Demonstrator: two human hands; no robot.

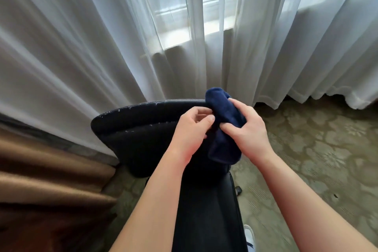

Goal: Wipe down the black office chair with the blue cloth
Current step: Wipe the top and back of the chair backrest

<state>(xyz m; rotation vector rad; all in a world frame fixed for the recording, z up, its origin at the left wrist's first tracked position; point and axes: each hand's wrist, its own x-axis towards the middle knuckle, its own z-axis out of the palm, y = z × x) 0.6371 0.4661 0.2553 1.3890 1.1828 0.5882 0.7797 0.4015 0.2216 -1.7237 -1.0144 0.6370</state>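
Dark navy-blue fleecy cloth (224, 122), bunched and folded into a thick elongated roll, soft nap, no print or label visible. Long axis runs from upper centre of frame down and slightly right; rounded top end rises above the chair's upper edge, lower end hangs in front of the chair back, just right of centre.

Black padded leather-look office chair (143, 129) seen from behind and above; top edge of backrest curves across mid-frame, with pale scuffed flecks along its seams. Black back panel continues down to bottom centre. No brand or writing readable on it.

Left hand (191, 129) fingers curled, grip closed on the cloth's left edge at mid-length. Right hand (248, 127) grip closed round the cloth from the right, thumb across its front face.

Sheer white pleated curtain (184, 26) fills upper frame; brown heavy drape (51, 180) at lower left; patterned olive carpet (317, 149) at right
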